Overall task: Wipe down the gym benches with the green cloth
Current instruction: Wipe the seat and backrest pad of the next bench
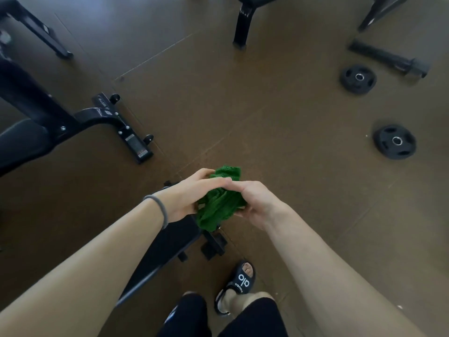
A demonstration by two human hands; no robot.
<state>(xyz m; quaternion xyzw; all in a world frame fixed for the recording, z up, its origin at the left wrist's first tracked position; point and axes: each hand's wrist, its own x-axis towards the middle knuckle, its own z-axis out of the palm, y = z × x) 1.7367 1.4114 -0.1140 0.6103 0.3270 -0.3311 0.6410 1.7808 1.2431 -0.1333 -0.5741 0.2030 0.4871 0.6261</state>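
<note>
Risk first. The cloth [220, 205] is bunched, not flat; wiping with it balled up would likely touch only a narrow strip of pad and leave streaks or missed patches. A loose tail hangs below the hands (it could snag on the bench hardware just under it, judging by how close the two look). Grip seems shared between both hands, so letting go with one before the other has a firm hold could drop the cloth to the floor [279, 113].

Hands: left hand [192, 197] has fingers curled over the top of the cloth; right hand [255, 200] grips its right side from the other flank. Both hold the cloth, thumbs nearly meeting above it.

Position: cloth sits between the two hands, in the air, a green fold poking out beyond the fingertips and the tail drooping toward the person. The near bench [167, 246] lies under the left forearm, below and toward the person from the hands; cloth not touching its pad. A second bench [29, 139] stands well off to the left of the hands. Two plates [394, 141] lie far right on the floor.
</note>
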